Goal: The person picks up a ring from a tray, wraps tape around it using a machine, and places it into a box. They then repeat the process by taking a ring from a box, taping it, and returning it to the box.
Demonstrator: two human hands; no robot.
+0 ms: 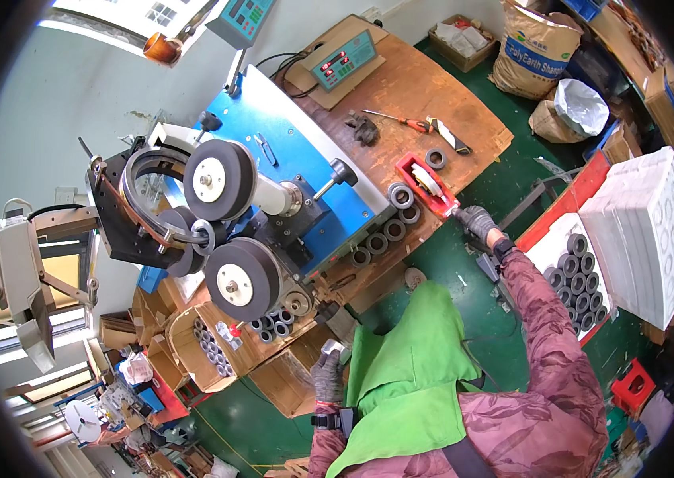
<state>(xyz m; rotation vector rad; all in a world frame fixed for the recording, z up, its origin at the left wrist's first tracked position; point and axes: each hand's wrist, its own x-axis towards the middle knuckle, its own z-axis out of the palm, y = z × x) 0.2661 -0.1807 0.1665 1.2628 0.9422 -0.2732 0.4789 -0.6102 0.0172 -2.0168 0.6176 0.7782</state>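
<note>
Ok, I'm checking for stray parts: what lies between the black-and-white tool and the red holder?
In the head view, a single dark ring lies on the wooden bench between the black-and-white tool and the red holder.

Upper right: tall brown paper sack (534, 46), blue band across it, standing on green floor (442, 259). Near it, a shorter bag (580, 107), white mouth open. Left of both, small box (450, 49) of crumpled white paper (464, 38). Lower right: red stool (634, 386). Screwdriver (415, 125), orange handle, lying on table (444, 92). Top left: window (126, 14), pale wall (74, 88).
</note>
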